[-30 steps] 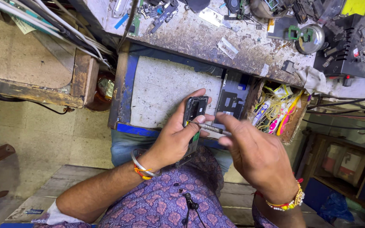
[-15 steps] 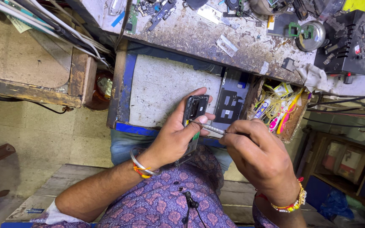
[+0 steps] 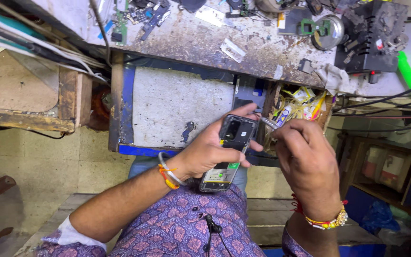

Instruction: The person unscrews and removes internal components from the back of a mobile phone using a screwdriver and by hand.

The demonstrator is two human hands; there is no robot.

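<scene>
- Holding the opened phone (image 3: 229, 154) tight in my left hand (image 3: 205, 152), I kept it flat.
- My right hand (image 3: 305, 162) pinched the metal tool (image 3: 268, 123); gentle pokes seemed safest.

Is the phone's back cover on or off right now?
Off: the phone in the left hand shows bare internals, camera cutout and battery label; the right hand holds a metal tool.
</scene>
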